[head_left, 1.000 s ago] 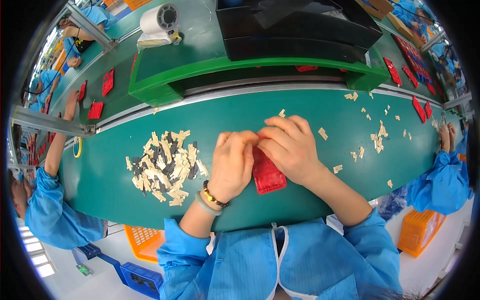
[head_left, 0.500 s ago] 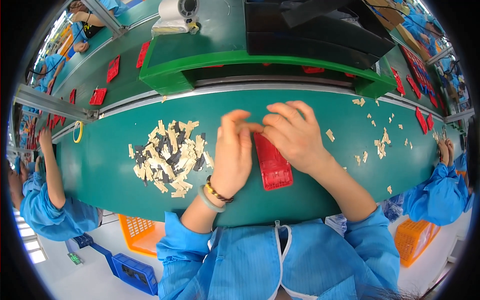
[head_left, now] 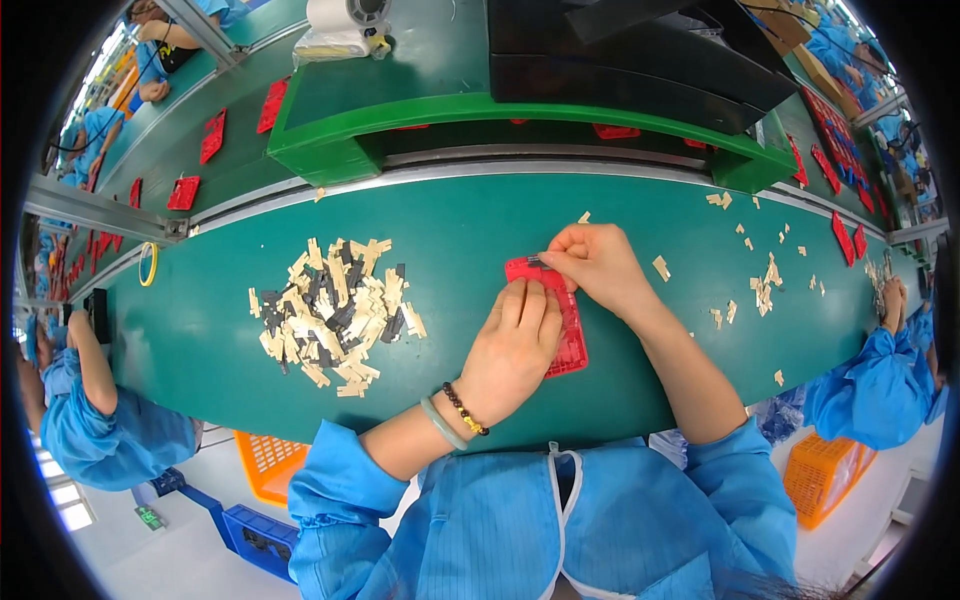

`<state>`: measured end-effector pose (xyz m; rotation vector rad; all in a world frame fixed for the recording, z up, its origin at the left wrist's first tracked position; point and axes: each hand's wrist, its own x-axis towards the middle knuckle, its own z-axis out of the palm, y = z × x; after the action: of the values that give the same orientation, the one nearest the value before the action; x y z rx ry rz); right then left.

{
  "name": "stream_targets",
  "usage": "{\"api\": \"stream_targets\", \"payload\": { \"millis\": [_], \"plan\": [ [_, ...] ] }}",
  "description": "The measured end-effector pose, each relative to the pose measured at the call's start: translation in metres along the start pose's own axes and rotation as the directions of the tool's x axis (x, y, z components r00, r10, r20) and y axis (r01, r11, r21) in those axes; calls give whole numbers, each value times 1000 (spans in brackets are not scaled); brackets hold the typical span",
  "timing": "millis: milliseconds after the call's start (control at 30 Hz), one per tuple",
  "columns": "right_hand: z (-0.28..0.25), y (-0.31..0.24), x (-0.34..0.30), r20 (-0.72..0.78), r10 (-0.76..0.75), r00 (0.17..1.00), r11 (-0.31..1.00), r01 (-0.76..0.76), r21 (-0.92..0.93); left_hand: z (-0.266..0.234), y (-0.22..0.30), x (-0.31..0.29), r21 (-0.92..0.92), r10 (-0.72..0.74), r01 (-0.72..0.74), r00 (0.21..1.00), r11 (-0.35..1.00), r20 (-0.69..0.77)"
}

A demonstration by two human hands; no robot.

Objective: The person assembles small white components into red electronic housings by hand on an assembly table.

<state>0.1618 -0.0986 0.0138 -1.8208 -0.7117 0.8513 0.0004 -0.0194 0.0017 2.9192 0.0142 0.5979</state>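
Note:
A red plastic case [head_left: 570, 352] lies lengthwise on the green table before me, partly covered by my left hand [head_left: 515, 345]. The fingers of that hand press down on the case's upper half, with the thumb out of sight. At the case's far end, my right hand [head_left: 597, 262] pinches a small dark strip [head_left: 535, 262] between thumb and forefinger, against the case's far edge. Left of my hands is a loose pile of beige and black strips [head_left: 335, 315]. One beige strip [head_left: 584, 217] lies just beyond my right hand.
Scattered beige scraps [head_left: 768, 285] lie on the right. A green shelf [head_left: 440, 112] bearing a black box [head_left: 630, 70] and a white roll [head_left: 345, 14] spans the back. Red cases [head_left: 184, 192] lie beyond the metal rail. People in blue work at both sides; a yellow ring [head_left: 148, 264] is at left.
My left hand has come down onto the red case, away from my right hand. My right hand has lowered slightly to the case's far end. A beige strip now shows beyond it.

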Motion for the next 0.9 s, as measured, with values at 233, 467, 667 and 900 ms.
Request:
{"api": "stream_targets", "payload": {
  "millis": [233, 467, 667, 900],
  "plan": [
    [4, 1, 4, -13, -34, 999, 993, 32, -114, 3, -1, 0, -2, 0, 0, 1000, 1000, -14],
    [3, -1, 3, -10, -65, 998, 973, 62, -222, 7, -1, 1, -109, -78, 70, 994, 992, -71],
    [7, -9, -5, -7, -168, 986, 929, 155, -337, 1, -7, 2, -212, -95, 81, 994, 974, -57],
    [1, 15, -36, -17, -509, 861, 645, 368, -669, 4, -7, 4, -201, -68, 46, 993, 979, -100]
  ]
}}
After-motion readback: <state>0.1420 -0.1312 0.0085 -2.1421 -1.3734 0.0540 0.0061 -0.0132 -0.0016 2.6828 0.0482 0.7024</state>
